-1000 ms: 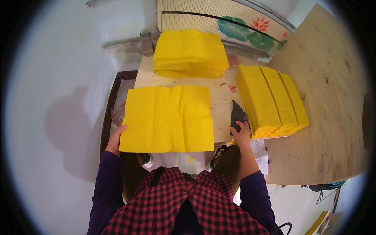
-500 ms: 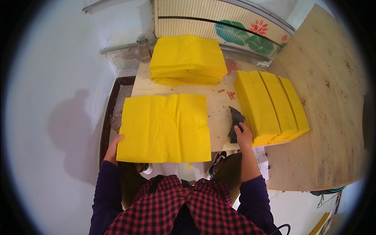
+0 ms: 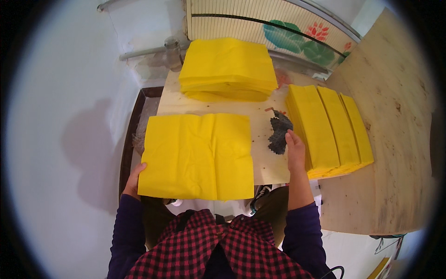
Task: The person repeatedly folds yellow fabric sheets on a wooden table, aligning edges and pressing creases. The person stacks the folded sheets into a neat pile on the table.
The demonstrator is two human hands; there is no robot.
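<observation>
- Nearest lies a creased yellow rectangular sheet of fabric-like material (image 3: 195,158), on the pale wooden counter (image 3: 268,169), its near edge overhanging the front. I cannot tell whether it is one layer or several. Because of that overhang, a tug or a brush from the body could drag it askew or off. Its long axis runs left to right, parallel to the counter's front; its main crease runs near to far, right of the middle.
- The left hand (image 3: 134,180) has its thumb on the sheet's left edge; the other fingers are hidden, so I cannot tell how firmly they grip. A loose hold could let the sheet slide.
- The right hand (image 3: 296,149) pinches the near right edge of a ragged dark grey cloth (image 3: 279,134) between thumb and fingers. Held by one edge, the limp cloth could fold under or slip free. Its long axis runs roughly near to far, a narrow tip pointing away.
- Just right of that hand stand narrow folded yellow stacks (image 3: 320,130), long axes also near to far; the wrist could nudge their layers out of line.
- Beyond the cloth lie small red strips (image 3: 269,109).
- Farther back sit a broad yellow stack of sheets (image 3: 227,60) and, left of it, a clear glass jar (image 3: 173,52).
</observation>
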